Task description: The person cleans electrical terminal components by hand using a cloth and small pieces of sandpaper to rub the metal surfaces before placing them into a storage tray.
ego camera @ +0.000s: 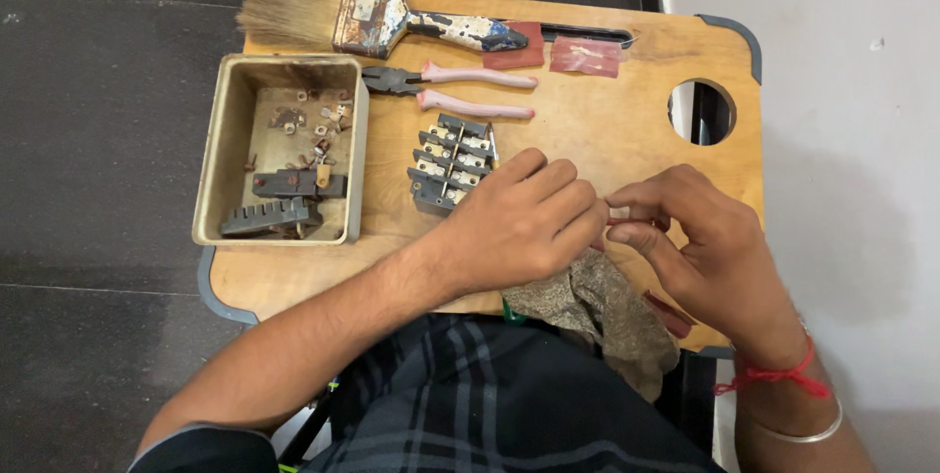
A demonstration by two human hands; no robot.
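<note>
My left hand [524, 218] and my right hand [700, 238] meet over the near middle of a wooden board [627, 116]. Their fingertips pinch a small reddish piece [619, 222] between them; most of it is hidden by fingers. Just left of my left hand lies a dark terminal block [452, 162] with metal contacts, its near end touched by my knuckles. A brownish cloth [602, 311] lies under both hands at the board's near edge.
A beige metal tray [217, 155] at the left holds dark comb-like parts and small screws. Pink-handled pliers [460, 88] and a worn paintbrush [362, 13] lie at the back, with two red sandpaper scraps [586, 56]. A round hole [701, 112] pierces the board's right side.
</note>
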